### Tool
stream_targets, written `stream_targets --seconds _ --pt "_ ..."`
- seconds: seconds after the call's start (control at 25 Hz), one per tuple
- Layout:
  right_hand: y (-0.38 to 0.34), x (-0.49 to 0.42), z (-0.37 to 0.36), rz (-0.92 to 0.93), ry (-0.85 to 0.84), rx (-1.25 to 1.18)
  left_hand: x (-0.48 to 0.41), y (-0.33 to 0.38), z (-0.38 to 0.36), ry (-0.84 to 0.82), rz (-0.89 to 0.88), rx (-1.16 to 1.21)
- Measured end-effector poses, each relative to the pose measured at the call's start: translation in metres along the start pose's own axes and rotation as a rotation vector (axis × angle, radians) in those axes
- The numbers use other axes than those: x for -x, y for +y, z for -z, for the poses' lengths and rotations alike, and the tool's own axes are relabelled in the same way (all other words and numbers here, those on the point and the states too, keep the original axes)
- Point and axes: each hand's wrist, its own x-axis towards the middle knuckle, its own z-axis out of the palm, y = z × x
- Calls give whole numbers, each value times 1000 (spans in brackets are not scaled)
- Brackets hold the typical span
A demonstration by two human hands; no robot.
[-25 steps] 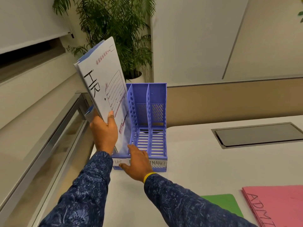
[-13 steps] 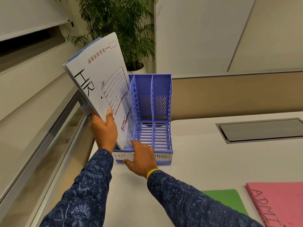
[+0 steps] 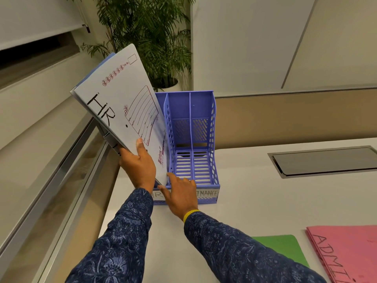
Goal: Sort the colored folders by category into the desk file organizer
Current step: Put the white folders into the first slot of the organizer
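A pale blue folder point(image 3: 120, 103) marked "HR" leans left, its lower end down in the leftmost slot of the purple desk file organizer point(image 3: 193, 111). My left hand point(image 3: 138, 164) grips the folder's lower edge, thumb on its front. My right hand point(image 3: 179, 193) rests on the organizer's front lip, fingers extended over the label strip that reads "HR" and "FINANCE". The two slots on the right hold nothing. A green folder point(image 3: 283, 248) and a pink folder point(image 3: 346, 254) marked "ADMI…" lie flat at the lower right.
The white desk point(image 3: 255, 201) has a recessed grey cable hatch point(image 3: 326, 162) at the right. A beige partition runs behind the organizer. A metal and glass rail point(image 3: 67, 170) borders the desk's left edge. A potted palm point(image 3: 149, 37) stands behind.
The HR folder has tilted further left and back while its lower end stays in the leftmost slot. My right hand stays on the organizer's front. The view has shifted slightly.
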Motion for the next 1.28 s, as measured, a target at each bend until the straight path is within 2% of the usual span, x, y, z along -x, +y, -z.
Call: stream_targets --seconds 0.16,0.4,0.56,0.8,0.84,0.96,1.04,1.12,1.28 --pt "4 -4 -1 50 28 120 2 2 -2 -2 -10 -55" --pt "9 -7 -7 58 45 81 1 1 1 -119 -23 -138" --pt "13 -5 -9 66 20 83 -5 16 15 -129 -218 -81" --pt "9 -5 -9 83 -44 63 -17 19 29 -190 -385 -133" --pt "9 -5 -9 93 -66 73 -21 17 31 -214 -446 -182" --pt "10 -2 -11 126 -103 121 -27 9 36 -270 -626 -522" --pt "8 1 -10 155 -99 145 -27 7 39 -260 -651 -668" --pt "8 6 -6 165 -103 139 -26 10 42 -263 -618 -729" --pt "20 30 14 172 -71 86 -9 13 61 -300 -598 -673"
